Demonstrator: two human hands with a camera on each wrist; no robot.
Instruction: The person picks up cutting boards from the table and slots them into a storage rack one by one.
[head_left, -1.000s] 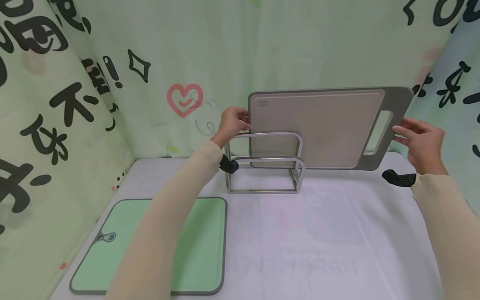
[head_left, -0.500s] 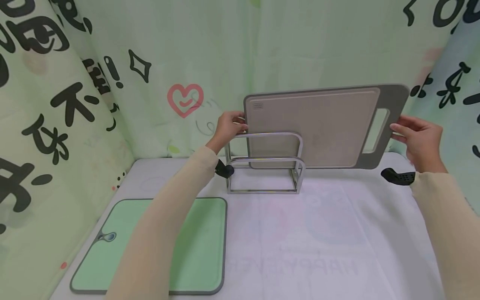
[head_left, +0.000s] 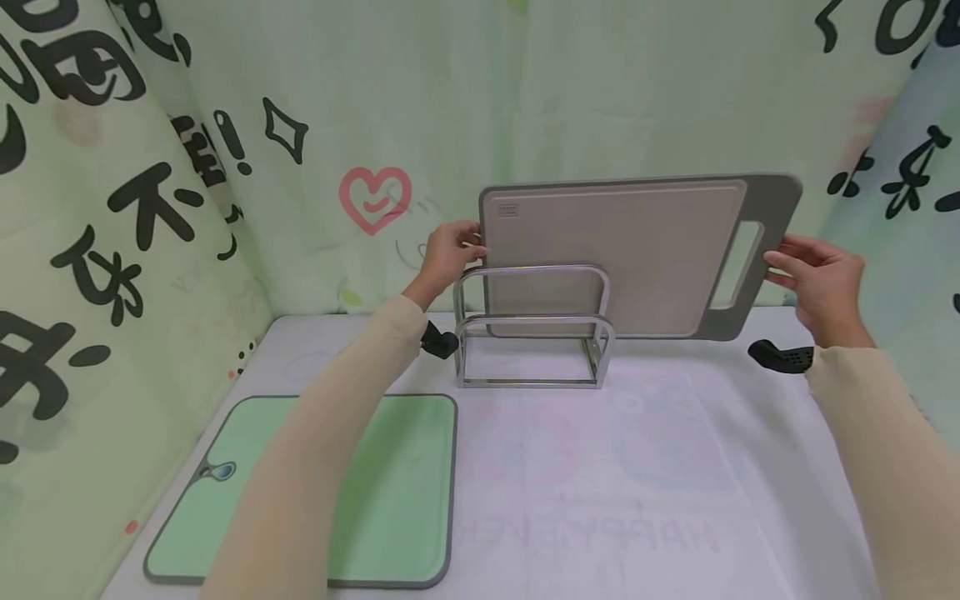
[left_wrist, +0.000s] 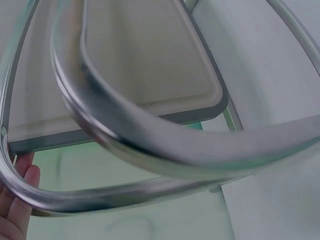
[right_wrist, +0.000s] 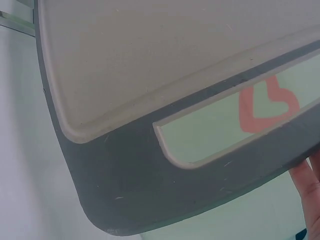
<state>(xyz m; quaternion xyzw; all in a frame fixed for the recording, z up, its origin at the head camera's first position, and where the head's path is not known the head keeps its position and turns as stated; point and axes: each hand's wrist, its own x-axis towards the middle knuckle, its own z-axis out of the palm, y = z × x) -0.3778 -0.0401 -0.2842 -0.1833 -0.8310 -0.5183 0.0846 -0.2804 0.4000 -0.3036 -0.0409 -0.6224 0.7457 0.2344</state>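
Note:
A brownish-grey cutting board (head_left: 600, 258) with a dark grey border and a slot handle at its right end stands on its long edge. Its left part is behind the two hoops of a chrome wire rack (head_left: 528, 318). My left hand (head_left: 450, 254) pinches the board's left edge at the rack's top corner; in the left wrist view its fingertips (left_wrist: 31, 175) show at that edge past the metal bars. At the other end, my right hand (head_left: 823, 279) pinches the outer border beside the slot; its fingers (right_wrist: 305, 185) reach the rim in the right wrist view.
A green cutting board (head_left: 397, 500) with a grey rim lies flat on the white-covered table (head_left: 637, 467) at front left, partly hidden by my left forearm. A printed green curtain (head_left: 420, 100) hangs behind and along the sides.
The brownish-grey board has slid a little to the left behind the rack, with both hands moving along with it. The rack and the green board stay in place.

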